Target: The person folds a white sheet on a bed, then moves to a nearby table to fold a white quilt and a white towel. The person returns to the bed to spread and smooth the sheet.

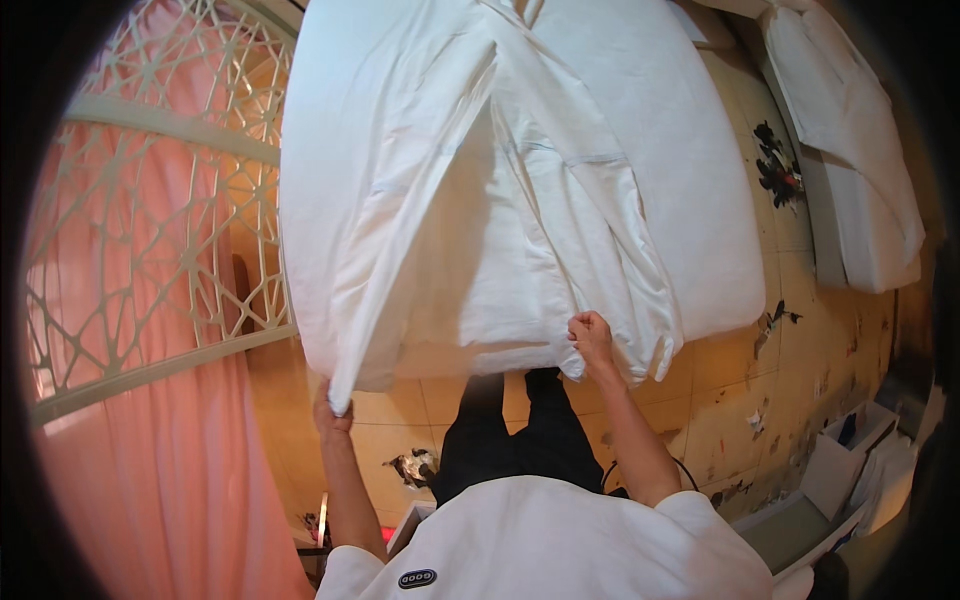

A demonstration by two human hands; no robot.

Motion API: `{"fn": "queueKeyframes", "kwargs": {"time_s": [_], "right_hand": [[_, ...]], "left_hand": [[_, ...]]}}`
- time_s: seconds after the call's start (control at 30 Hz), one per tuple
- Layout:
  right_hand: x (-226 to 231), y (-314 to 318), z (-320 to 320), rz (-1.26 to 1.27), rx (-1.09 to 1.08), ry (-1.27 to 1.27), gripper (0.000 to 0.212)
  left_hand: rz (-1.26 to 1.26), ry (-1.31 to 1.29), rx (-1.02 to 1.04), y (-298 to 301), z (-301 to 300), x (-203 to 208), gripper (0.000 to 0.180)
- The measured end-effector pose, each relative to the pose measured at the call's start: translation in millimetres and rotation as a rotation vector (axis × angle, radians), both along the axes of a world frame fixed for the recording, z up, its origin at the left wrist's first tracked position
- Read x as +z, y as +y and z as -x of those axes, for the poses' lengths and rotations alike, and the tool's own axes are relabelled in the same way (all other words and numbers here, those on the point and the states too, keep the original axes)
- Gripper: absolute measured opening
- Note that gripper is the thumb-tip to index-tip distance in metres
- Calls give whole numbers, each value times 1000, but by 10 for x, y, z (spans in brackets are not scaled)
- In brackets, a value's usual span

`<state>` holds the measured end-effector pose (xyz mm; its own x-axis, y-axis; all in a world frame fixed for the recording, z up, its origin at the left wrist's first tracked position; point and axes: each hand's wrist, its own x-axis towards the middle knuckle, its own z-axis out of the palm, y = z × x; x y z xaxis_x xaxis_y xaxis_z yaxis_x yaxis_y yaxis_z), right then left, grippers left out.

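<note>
Round bed (700, 200) filling the upper middle of the view, dressed in white, its near edge curving just above the person's legs. White duvet cover (520, 210) spread over it, creased in long folds that fan from the head of the bed down to the foot, two corners drawn off the near edge. Second heap of white bedding (850, 150) well apart at upper right. Pink curtain (130, 430) and pale lattice screen (150, 230) along the left; patterned tile floor (790, 390) to the right and below.

Right hand (592, 338) closed in a fist, grip tight on the cover's bunched right corner at the foot of the bed. Left hand (333, 408) lower, off the mattress edge, grip pinching the hanging left corner; fingers partly hidden by cloth, so probably closed rather than surely so.

To do this well: raise the left corner level with the right, keep both grips at the very corners, pull evenly toward the body so the fanned folds flatten, avoid dragging one side farther than the other.
</note>
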<state>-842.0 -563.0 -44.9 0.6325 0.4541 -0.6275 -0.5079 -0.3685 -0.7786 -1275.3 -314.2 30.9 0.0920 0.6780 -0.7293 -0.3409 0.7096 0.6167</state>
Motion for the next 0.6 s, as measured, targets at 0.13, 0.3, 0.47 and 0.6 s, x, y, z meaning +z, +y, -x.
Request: {"fn": "queueKeyframes", "kwargs": {"time_s": [0.13, 0.3, 0.47, 0.6], "right_hand": [[-220, 98, -10, 237, 239, -128, 32], [-416, 48, -9, 328, 355, -203, 48], [-253, 248, 129, 468, 369, -333, 35], [-138, 533, 516, 258, 225, -353, 23]], "left_hand": [[-20, -98, 179, 236, 61, 224, 13], [-59, -134, 210, 232, -194, 250, 10], [2, -238, 270, 273, 69, 109, 9], [-86, -305, 168, 479, 223, 125, 9]]}}
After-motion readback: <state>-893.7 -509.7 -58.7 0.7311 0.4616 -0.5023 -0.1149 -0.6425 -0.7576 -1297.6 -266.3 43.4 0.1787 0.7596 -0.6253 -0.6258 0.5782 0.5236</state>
